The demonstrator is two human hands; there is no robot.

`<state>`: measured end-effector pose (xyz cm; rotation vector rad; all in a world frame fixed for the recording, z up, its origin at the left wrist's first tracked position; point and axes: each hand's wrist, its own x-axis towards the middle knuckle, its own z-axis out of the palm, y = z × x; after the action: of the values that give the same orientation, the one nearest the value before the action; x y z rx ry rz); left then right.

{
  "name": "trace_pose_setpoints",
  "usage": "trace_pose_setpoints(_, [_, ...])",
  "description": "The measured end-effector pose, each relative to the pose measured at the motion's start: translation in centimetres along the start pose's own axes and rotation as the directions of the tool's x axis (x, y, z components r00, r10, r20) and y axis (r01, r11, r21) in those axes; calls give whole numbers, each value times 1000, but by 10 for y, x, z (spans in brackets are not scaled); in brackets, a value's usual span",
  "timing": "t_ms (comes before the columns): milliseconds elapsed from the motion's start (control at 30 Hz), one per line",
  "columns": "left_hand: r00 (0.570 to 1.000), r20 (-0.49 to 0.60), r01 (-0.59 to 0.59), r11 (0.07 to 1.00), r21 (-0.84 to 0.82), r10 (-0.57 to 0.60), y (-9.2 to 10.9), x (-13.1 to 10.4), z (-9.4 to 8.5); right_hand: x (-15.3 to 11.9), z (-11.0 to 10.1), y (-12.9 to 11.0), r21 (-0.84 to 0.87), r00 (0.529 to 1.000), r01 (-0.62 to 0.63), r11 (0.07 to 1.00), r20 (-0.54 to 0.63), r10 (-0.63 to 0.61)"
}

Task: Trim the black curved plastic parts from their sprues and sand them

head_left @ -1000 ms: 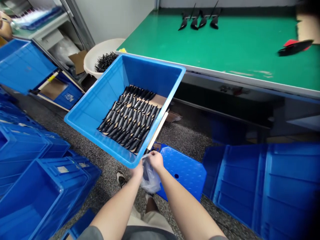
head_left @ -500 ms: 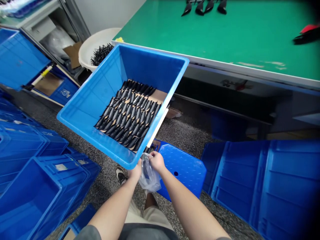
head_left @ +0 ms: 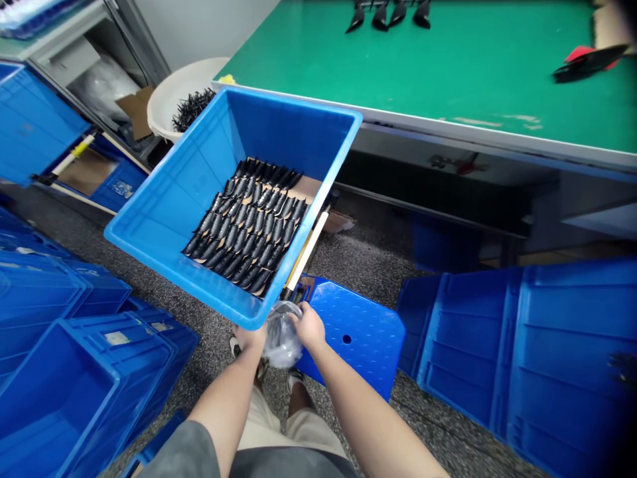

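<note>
At the near corner of the blue crate [head_left: 196, 176]: clear plastic bag [head_left: 283, 345] held, mouth spread.
Right hand [head_left: 309, 326]: bag's rim pinched between thumb and bent fingers.
Left hand [head_left: 251, 337]: fingers mostly hidden by the crate — how far they are parted cannot be told.
Inside: black parts [head_left: 243, 229] laid in rows.
Blue stool [head_left: 363, 332]: set beside the bag.
Green table [head_left: 423, 73]: black pieces [head_left: 381, 16] placed on top.

Bag [head_left: 283, 342] between the hands [head_left: 310, 326]
</note>
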<state>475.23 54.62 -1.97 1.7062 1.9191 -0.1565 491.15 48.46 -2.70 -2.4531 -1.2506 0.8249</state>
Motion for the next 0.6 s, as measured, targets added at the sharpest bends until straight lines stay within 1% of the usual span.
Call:
trace_pose_setpoints(67, [998,-11,57,998,17,-57,-24,1,-7,-18,-3,12,6,998,53,999,-13,-53])
trace_pose_setpoints(167, [996,-18,89,996,9,-89,-63,-1,-29,-62,-14,47,-27,993,114,993,-31,-115])
trace_pose_setpoints(233, [996,-17,84,996,-22,-85,-85,-3,-48,-91,-19,76,-63,984,177,982,21,-177])
trace_pose_setpoints(300, [999,7,52,996,-77,-52,-100,-5,-64,-110,-19,101,-149,964,258,955,108,-244])
trace_pose_setpoints(367, [999,52,-2,990,-143,10,-106,-11,-73,-119,-16,115,-207,955,285,936,146,-259])
trace_pose_setpoints(433, [993,90,-55,979,-196,73,-105,-22,-75,-121,-13,121,-215,963,260,941,129,-237])
trace_pose_setpoints(500, [986,107,-99,971,-217,125,-99,-40,-72,-120,-13,123,-218,970,234,947,116,-214])
trace_pose_setpoints(600, [968,136,-180,962,-206,210,-85,-75,-64,-121,-18,128,-213,979,191,958,113,-170])
